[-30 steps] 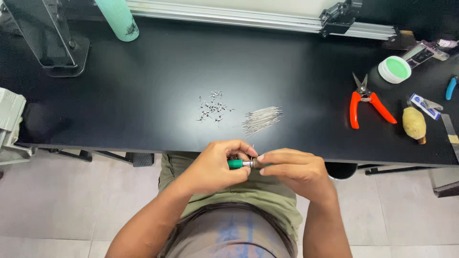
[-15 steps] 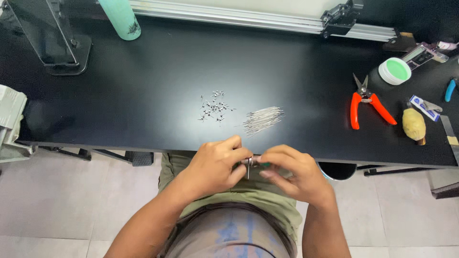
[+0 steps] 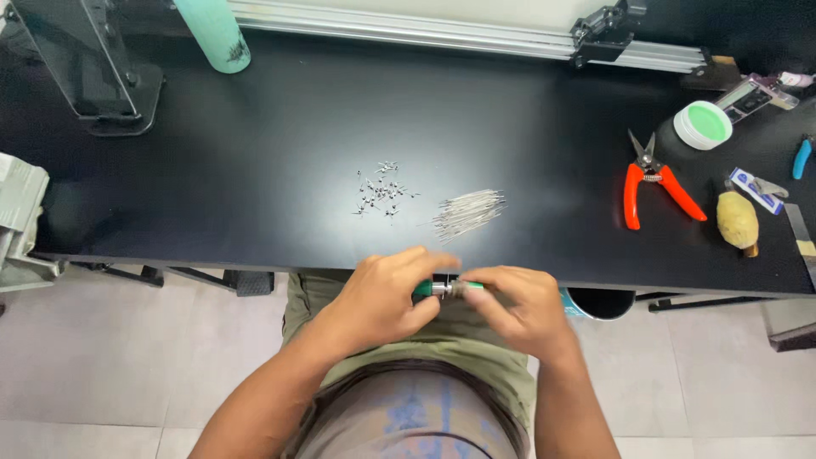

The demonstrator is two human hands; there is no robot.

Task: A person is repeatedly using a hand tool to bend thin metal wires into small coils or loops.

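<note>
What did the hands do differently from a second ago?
Not much. The left hand and right hand stayed close together below the table edge, fingers shifting around the small green tool, which was hidden half a second ago and shows again. The pile of tiny parts, the bundle of pins and the orange cutters stayed put.

Even, bright overhead light fills the room. The black table (image 3: 255, 170) shows soft sheen around the scattered small parts (image 3: 382, 189), hardly any shadow. Below the table's near edge, both hands are motion-blurred.
</note>
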